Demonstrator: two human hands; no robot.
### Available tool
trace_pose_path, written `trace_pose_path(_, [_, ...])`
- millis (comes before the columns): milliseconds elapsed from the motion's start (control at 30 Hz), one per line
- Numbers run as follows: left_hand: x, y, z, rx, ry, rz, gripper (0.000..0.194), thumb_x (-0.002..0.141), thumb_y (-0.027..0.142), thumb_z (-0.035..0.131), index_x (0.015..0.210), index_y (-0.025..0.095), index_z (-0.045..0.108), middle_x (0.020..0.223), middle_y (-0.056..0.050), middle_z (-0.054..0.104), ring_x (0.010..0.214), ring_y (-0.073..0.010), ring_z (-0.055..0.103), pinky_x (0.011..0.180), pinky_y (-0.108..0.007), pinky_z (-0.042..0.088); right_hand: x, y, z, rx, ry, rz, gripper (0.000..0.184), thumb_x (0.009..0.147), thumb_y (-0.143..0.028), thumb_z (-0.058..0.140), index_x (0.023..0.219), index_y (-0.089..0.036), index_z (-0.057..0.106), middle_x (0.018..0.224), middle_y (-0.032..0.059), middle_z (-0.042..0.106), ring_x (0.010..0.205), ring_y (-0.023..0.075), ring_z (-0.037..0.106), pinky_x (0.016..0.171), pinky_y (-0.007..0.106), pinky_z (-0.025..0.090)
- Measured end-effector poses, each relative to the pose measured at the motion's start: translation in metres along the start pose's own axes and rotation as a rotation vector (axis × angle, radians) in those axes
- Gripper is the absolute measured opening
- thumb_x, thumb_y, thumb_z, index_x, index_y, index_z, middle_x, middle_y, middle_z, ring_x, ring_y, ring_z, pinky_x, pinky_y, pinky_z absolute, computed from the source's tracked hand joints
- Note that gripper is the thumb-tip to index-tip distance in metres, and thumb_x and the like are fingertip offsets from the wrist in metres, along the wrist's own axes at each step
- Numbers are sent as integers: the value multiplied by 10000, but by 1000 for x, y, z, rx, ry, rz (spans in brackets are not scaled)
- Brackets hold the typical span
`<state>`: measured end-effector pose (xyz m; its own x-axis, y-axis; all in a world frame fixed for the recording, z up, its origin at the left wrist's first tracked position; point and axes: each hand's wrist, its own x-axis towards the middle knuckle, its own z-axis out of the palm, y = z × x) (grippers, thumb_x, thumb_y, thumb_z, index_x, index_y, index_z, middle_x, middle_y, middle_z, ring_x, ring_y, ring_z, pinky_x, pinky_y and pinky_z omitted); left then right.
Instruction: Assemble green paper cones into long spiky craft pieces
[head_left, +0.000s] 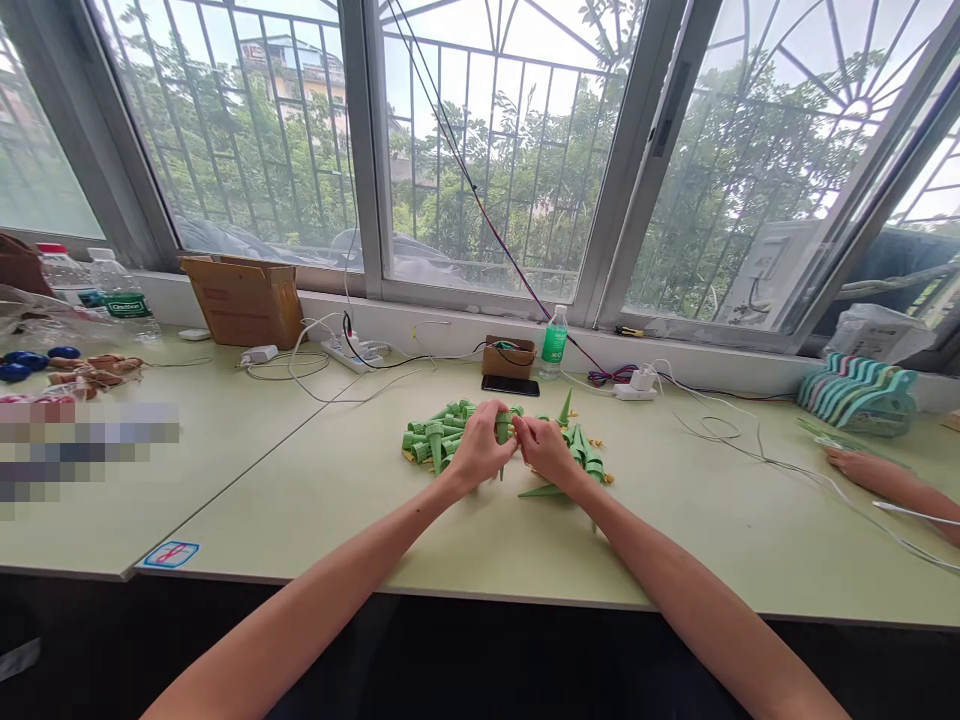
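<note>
My left hand [477, 446] is closed round a green rolled piece [502, 428] with a narrow tip pointing down. Right beside it, my right hand [546, 450] has its thumb and fingers pinched together at the piece's side. Whatever lies between those fingertips is too small to make out. Left of my hands is a pile of similar green rolls [435, 436], some with yellowish ends. Under and behind my right hand lie more green pieces [589, 455] with long pointed tails and yellow bits. My hands partly cover both groups.
Behind the piles are a black phone [510, 385], a small brown box [508, 356] and a green-labelled bottle [555, 343]. Cables and a power strip [352, 352] run along the window side. Another person's hand [855, 466] rests at right, near teal hangers [856, 395]. A carton [244, 303] stands left.
</note>
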<state>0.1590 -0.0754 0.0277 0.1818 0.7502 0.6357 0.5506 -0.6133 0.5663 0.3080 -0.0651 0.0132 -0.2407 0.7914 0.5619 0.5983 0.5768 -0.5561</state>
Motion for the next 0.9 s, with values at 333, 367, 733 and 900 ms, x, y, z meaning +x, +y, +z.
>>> trace_pose_path(333, [0, 1, -1, 6, 28, -3, 235, 721, 171, 597, 941, 190, 518, 930, -32, 572, 770, -160, 548, 664, -280, 471, 0, -1, 1, -10, 12, 16, 503, 990, -482, 307, 603, -200, 462, 460, -13, 518, 462, 119, 470, 533, 235, 319])
trace_pose_path(367, [0, 1, -1, 5, 32, -2, 238, 718, 165, 597, 941, 192, 518, 932, -32, 571, 775, -161, 549, 667, -280, 473, 0, -1, 1, -12, 12, 19, 497, 989, -482, 309, 612, -199, 467, 463, -13, 519, 462, 120, 470, 530, 235, 319])
trace_pose_path(733, [0, 3, -2, 18, 27, 10, 238, 715, 172, 597, 942, 188, 527, 936, -40, 588, 775, -166, 556, 664, -285, 474, 0, -4, -1, -8, -2, 10, 536, 990, -486, 293, 578, -197, 476, 465, -1, 532, 474, 121, 479, 546, 234, 336])
trace_pose_path(900, [0, 3, -2, 9, 9, 3, 245, 719, 182, 597, 952, 185, 521, 943, -43, 580, 775, -164, 552, 663, -283, 468, 0, -3, -2, -2, -12, 9, 579, 995, -494, 268, 529, -198, 442, 435, -4, 510, 471, 120, 481, 550, 232, 331])
